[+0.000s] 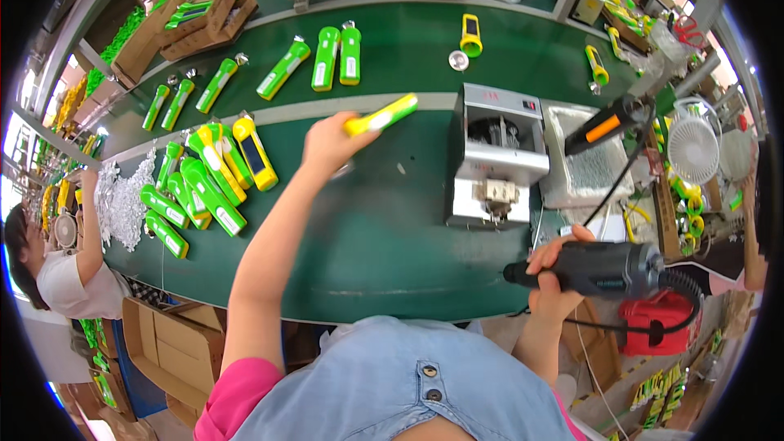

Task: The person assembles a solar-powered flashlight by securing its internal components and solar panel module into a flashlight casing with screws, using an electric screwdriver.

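Note:
My left hand [328,145] is closed round one end of a green and yellow flashlight [385,116], held over the table just in front of the grey strip. My right hand [555,278] grips a black electric screwdriver [604,268], its tip pointing left above the table's near right side. Left of my left arm lies a pile of green and yellow flashlights [208,171]. Between my hands, farther back, stands a grey and white metal screw feeder [500,135] with an open window.
Several flashlights lie in a row on the far green belt [416,41], with a yellow flashlight body [470,35] farther right. A white foam box [563,188] and a black and orange tool [604,124] stand beside the feeder. At far left, a person [73,265] works beside small clear parts [126,204].

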`<state>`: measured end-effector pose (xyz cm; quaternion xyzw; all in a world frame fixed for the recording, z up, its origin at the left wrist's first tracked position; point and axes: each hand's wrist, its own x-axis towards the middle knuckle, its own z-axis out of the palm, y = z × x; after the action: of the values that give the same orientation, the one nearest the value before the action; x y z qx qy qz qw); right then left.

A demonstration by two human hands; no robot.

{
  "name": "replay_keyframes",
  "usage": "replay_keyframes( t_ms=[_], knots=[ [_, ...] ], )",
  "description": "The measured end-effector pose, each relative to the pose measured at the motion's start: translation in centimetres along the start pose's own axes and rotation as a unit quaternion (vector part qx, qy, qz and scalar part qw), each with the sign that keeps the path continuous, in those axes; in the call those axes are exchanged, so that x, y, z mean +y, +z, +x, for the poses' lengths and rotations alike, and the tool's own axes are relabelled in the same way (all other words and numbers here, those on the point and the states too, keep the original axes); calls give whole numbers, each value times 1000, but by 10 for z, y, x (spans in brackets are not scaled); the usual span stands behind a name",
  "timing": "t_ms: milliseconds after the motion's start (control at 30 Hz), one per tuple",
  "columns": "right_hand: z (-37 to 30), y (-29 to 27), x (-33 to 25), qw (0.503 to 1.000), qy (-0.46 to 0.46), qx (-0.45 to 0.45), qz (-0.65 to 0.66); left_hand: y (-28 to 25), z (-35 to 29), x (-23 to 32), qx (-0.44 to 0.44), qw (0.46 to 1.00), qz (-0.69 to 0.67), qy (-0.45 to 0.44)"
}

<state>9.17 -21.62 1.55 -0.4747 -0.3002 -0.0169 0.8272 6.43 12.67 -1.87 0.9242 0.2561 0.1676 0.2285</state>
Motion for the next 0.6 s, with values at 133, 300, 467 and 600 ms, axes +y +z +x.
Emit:
replay_keyframes(
  t_ms=[133, 300, 467, 600],
  knots=[
    [11, 2, 4, 1000, -8, -13, 4, 74, 123, 28, 116, 993, -19, 13],
    [21, -1, 5, 998, -28, 1, -56, 125, 218, 39, 54, 984, -142, -97],
    [32, -1, 3, 997, -17, 16, -79, 65, 250, -9, -145, 875, 347, 304],
    [41, -4, 3, 998, -28, 1, -62, 51, 248, -87, -169, 794, 463, 354]
  ],
)
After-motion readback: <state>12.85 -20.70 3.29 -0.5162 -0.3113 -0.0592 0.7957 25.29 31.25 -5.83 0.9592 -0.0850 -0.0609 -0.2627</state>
